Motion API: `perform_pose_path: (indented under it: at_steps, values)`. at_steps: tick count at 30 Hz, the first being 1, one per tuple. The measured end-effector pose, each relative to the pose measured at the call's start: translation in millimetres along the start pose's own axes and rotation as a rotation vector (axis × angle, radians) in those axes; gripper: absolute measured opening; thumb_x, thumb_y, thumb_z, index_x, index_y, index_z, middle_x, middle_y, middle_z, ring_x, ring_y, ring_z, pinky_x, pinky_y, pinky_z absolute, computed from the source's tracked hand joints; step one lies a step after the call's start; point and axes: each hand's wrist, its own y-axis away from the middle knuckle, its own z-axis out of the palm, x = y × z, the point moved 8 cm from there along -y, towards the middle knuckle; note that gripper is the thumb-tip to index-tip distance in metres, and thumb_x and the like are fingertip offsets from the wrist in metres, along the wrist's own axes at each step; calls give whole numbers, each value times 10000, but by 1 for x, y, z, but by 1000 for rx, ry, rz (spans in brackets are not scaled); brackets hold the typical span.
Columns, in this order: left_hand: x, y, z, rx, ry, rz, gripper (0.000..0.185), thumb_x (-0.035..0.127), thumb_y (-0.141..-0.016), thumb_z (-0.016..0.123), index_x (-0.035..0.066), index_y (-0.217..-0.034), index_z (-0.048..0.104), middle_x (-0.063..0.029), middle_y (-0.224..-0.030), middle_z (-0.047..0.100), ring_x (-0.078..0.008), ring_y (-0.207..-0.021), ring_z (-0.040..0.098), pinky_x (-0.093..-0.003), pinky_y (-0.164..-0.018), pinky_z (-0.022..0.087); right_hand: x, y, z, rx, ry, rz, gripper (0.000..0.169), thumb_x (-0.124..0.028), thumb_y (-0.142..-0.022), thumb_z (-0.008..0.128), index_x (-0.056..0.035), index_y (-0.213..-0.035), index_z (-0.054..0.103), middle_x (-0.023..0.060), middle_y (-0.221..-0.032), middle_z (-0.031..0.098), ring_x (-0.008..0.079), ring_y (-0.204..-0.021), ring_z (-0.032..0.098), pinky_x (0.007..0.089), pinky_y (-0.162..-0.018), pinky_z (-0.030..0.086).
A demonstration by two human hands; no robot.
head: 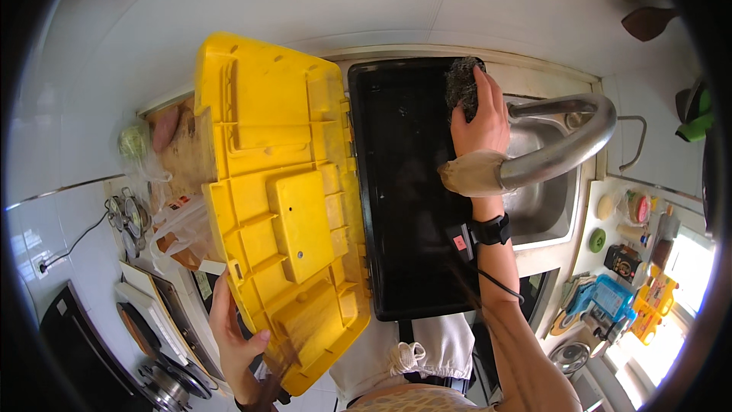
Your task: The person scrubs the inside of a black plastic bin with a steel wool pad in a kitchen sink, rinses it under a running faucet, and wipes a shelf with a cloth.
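Note:
A black plastic box [406, 200] lies before me, partly over the sink. Hinged along its left side, a yellow ribbed plastic lid [251, 154] stands swung out to the left. My left hand [231, 320] grips the lid's near left edge, thumb on the inner face and the other fingers partly hidden behind it. A dark steel wool scrubber [461, 84] is in my right hand [485, 123], pressed at the box's far right corner. A black band is on my right wrist, close by the tap's covered spout.
The curved metal tap [577, 151], its end wrapped in a tan cover [472, 176], arches over my right wrist. A steel sink [543, 206] lies right of the box. Vegetables and plastic bags [183, 229] sit left of the lid. Bottles and packets [623, 263] crowd the right counter.

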Motion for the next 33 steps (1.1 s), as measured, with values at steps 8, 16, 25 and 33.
perform_pose_path:
  at_steps: [8,16,25,33]
  values:
    - [-1,0,-3,12,-33,48,1017,497,-711,788,-96,-1438,397,-202,-1383,477,-288,-1277,505,-383,-1083,385,-28,-8,40,-98,224,-134,452,-42,-756,656,-69,-1206,618,101,-1292,588,322,-1032,600,410,-766,568]
    - [1,-1,-2,-7,-38,51,1009,490,-707,786,-93,-1436,404,-201,-1380,486,-283,-1269,514,-380,-1078,392,-76,9,73,-122,173,-259,444,-45,-744,679,-28,-1184,618,121,-1251,578,309,-1016,599,367,-747,561]
    - [5,-1,1,12,6,16,984,477,-713,787,-87,-1429,418,-195,-1379,488,-279,-1265,513,-382,-1079,383,-63,6,70,-153,107,-236,470,-56,-741,675,-83,-1208,624,58,-1255,581,289,-1044,594,407,-791,538]
    - [0,1,1,14,-8,22,1003,529,-697,777,-73,-1423,434,-179,-1361,505,-269,-1255,512,-375,-1084,369,-32,-2,52,-71,244,-192,459,-54,-727,675,-84,-1181,619,50,-1232,588,296,-1011,591,418,-752,537]
